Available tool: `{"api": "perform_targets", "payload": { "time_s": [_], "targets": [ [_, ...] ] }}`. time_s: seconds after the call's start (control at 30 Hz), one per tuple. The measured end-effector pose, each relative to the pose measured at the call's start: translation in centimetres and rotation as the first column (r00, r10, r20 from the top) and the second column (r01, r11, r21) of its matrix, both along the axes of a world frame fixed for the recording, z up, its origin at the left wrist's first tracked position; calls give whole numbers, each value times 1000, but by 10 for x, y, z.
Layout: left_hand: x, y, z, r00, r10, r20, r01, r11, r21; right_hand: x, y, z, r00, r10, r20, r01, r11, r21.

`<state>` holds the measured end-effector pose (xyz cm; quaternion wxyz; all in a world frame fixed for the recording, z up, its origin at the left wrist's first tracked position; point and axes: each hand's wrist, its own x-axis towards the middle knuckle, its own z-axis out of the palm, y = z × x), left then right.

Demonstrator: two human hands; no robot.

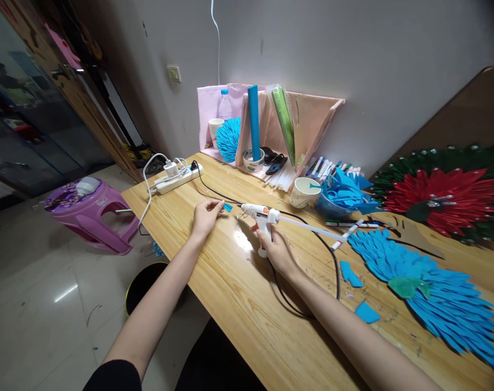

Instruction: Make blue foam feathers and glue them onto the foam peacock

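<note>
My right hand (278, 247) grips a white hot glue gun (263, 215) by its handle, the nozzle pointing left. A long translucent glue stick (308, 225) sticks out of the gun's back end. My left hand (206, 217) pinches a small blue foam piece (228, 207) between thumb and fingers, just left of the nozzle; the gun's tip and the piece are close but look apart. The gun's black cord (285, 296) loops over the table below and to the right. A blue layered petal piece with a green leaf (407, 287) lies to the right of my right arm.
Blue scraps (367, 312) lie beside my right forearm. A bowl of blue cut pieces (332, 205), a paper cup (305, 193) and markers stand at the back. A power strip (177, 179) sits at the left edge, above a purple stool (96, 214) and a black bin (147, 282).
</note>
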<state>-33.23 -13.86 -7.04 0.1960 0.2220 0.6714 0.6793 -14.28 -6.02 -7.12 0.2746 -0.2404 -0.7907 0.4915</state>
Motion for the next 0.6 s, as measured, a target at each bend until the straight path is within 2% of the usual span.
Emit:
{"api": "perform_targets", "payload": {
  "time_s": [0.1, 0.23, 0.37, 0.5, 0.6],
  "targets": [
    [-1, -1, 1, 995, 86, 41, -87, 996, 33, -17, 12, 8, 998, -38, 48, 30, 989, 144],
    [5, -5, 4, 993, 100, 55, -104, 993, 58, -55, 36, 18, 976, -132, 175, 67, 941, 332],
    [25, -10, 10, 993, 62, 100, -67, 996, 53, -80, 49, 14, 956, -208, 209, 118, 920, 374],
    [52, -7, 18, 982, -37, 183, 31, 999, 32, -73, 49, 12, 962, -197, 190, 110, 915, 388],
    [71, 4, 25, 961, -143, 238, 133, 989, 59, -37, 49, 16, 970, -171, 174, 87, 910, 406]
  ]
}}
